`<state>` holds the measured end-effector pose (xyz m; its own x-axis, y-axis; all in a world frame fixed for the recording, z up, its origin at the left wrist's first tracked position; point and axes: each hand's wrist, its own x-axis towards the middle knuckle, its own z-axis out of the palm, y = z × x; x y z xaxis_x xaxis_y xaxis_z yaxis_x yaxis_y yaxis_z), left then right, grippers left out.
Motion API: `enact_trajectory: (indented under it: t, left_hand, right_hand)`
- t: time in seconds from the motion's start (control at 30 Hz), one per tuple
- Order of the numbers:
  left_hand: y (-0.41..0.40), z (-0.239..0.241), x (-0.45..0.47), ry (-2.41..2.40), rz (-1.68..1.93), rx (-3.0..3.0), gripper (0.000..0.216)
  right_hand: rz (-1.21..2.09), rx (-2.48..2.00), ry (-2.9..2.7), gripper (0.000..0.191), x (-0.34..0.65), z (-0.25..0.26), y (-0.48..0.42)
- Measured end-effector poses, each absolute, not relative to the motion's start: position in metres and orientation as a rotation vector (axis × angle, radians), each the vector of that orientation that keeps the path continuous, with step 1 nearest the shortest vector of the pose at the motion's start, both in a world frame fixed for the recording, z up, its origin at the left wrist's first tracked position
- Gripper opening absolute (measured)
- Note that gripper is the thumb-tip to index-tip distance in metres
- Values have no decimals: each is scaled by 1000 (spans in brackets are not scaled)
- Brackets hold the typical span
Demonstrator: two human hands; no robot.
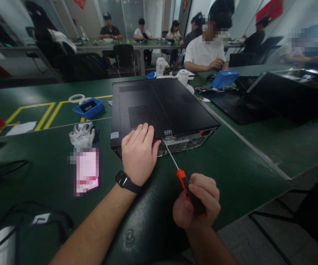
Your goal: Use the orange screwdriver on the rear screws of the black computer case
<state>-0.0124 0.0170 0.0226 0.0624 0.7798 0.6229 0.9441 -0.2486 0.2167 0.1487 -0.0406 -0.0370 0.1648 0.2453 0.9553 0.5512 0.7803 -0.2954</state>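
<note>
A black desktop computer case lies flat on the green table, its rear panel facing me. My left hand rests on the case's near edge, fingers stretched over the top cover and thumb at the rear edge. In my right hand is a screwdriver with an orange and black handle, the fingers wrapped round it. Its long metal shaft points up and left, and the tip meets the rear edge of the case beside my left thumb. Whatever sits under the tip is too small to make out.
Left of the case are work gloves, a pink-edged card and a blue tray. Cables lie farther left. Dark panels and a blue bin stand right. A person in white sits opposite.
</note>
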Motion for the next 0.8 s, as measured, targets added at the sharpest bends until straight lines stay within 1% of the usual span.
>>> enact_trajectory:
  t: [0.07, 0.17, 0.33, 0.4, 0.5, 0.63, 0.8]
  left_hand:
    - [17, 22, -12, -1749, -956, -2091, 43]
    - [17, 22, -12, -1741, -953, -2085, 43]
    - [16, 23, -12, -1736, -955, -2077, 41]
    - [16, 24, -12, -1738, -961, -2081, 41]
    - [16, 24, -12, -1739, -960, -2084, 42]
    - [17, 23, -12, -1735, -965, -2084, 42]
    - [17, 22, -12, -1730, -968, -2087, 42]
  right_hand:
    - [-283, -667, -1400, 19, 148, -38, -37]
    - [-326, -586, -1331, 23, 144, -43, -32]
    - [-164, -543, -1257, 27, 134, -42, -32]
    - [-146, -593, -1256, 23, 133, -39, -34]
    - [-217, -620, -1296, 19, 136, -37, -36]
    - [-361, -613, -1313, 26, 145, -41, -31]
    - [-344, -555, -1301, 23, 141, -41, -26]
